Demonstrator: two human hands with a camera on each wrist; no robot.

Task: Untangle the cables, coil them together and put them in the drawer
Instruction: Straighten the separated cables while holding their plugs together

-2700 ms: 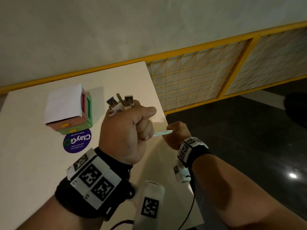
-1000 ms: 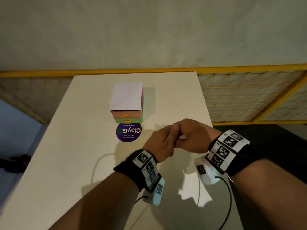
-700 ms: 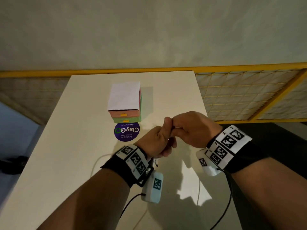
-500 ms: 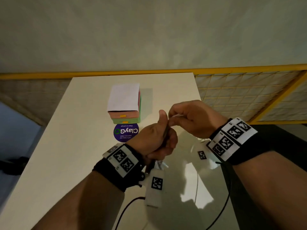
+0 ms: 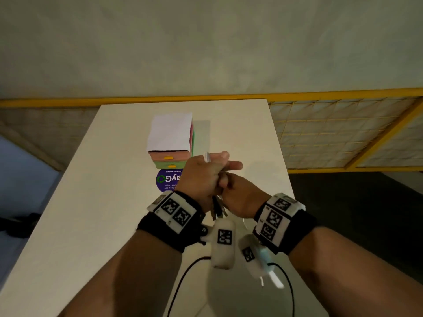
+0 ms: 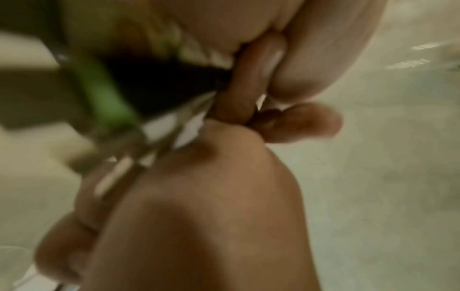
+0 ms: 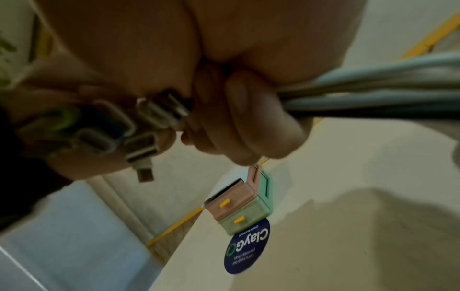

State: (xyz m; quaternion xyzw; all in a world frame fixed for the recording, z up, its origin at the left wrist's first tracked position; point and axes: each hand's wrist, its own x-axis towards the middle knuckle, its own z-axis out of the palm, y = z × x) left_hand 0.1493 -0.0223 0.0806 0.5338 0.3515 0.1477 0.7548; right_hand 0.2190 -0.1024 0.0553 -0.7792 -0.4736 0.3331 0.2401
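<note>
Both hands are raised together over the near middle of the desk (image 5: 114, 202), knuckles touching. The left hand (image 5: 201, 179) is curled into a fist round the bundle of cables (image 7: 373, 92), its back turned up toward the head camera, with a white loop of cable showing at the top of the fist and one finger stretched out to the right. The metal plugs (image 5: 218, 210) of the cables hang out of the bottom of that fist, toward the wrist. The right hand (image 5: 240, 195) sits just right of and slightly nearer than the left, fingers curled in; the right wrist view shows its fingers (image 7: 261, 122) wrapped round the grey and blue cable strands, with the plugs clustered just left of them. Both forearms reach in from the near edge, each wrist wearing a black band with marker tags. The small drawer unit (image 5: 170, 143), both drawers closed, stands farther back on the desk, just beyond a round purple sticker (image 5: 166, 180).
</note>
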